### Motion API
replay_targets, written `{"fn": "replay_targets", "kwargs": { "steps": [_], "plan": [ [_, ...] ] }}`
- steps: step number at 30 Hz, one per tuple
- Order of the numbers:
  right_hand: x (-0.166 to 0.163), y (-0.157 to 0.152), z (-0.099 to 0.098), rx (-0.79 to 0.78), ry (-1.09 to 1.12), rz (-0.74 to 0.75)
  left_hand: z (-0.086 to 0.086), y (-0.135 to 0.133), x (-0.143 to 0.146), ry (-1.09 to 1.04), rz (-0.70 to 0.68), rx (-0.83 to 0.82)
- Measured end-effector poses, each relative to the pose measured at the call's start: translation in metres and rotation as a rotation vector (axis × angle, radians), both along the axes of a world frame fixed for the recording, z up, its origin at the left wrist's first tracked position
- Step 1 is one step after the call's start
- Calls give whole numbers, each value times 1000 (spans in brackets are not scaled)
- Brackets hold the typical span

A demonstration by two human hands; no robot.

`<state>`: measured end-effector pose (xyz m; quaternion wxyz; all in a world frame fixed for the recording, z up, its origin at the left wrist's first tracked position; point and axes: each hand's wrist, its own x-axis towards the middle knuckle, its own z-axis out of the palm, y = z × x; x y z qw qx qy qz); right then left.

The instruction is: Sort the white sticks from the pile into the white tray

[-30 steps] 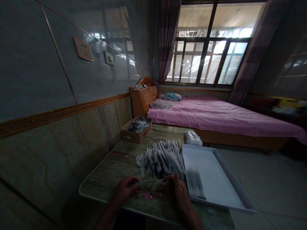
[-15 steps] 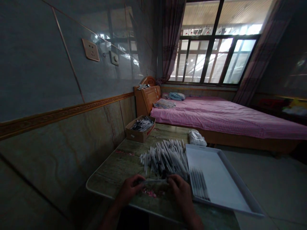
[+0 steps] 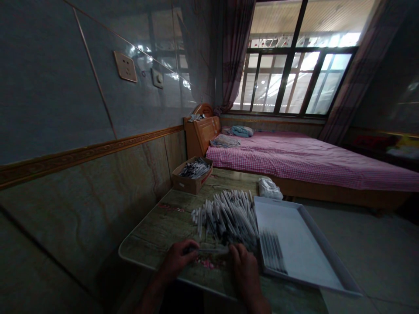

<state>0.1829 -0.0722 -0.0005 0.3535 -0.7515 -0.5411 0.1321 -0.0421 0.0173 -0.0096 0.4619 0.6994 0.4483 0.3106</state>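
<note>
A slim pale pen (image 3: 212,250) lies level between my two hands, just above the near part of the table. My left hand (image 3: 178,257) is closed around its left end, with a dark tip partly hidden by the fingers. At the other end, the fingers of my right hand (image 3: 242,264) pinch the pen. Beyond the hands spreads a loose pile of similar pens (image 3: 229,216), whitish with some dark parts. Right of my right hand, a white tray (image 3: 307,248) holds a neat row of pens (image 3: 273,251) along its left side.
A cardboard box (image 3: 191,176) full of dark and pale pen parts stands at the table's far left corner. A crumpled white plastic bag (image 3: 270,188) lies behind the tray. The table (image 3: 147,235) adjoins the tiled wall, with a bed (image 3: 294,159) beyond.
The fingers of my right hand have curled in more, and the hand has shifted slightly down. The pen stays between both hands, and the pile and tray look the same.
</note>
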Motion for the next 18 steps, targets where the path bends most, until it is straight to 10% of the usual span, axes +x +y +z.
{"fn": "replay_targets", "kwargs": {
  "steps": [9, 18],
  "plan": [
    [11, -2, 29, 20, 98, 177, -1, 0, 2, -38, 37, -54],
    [2, -3, 63, -304, -392, 439, 6, 0, 2, -16, 2, -33]
  ]
}}
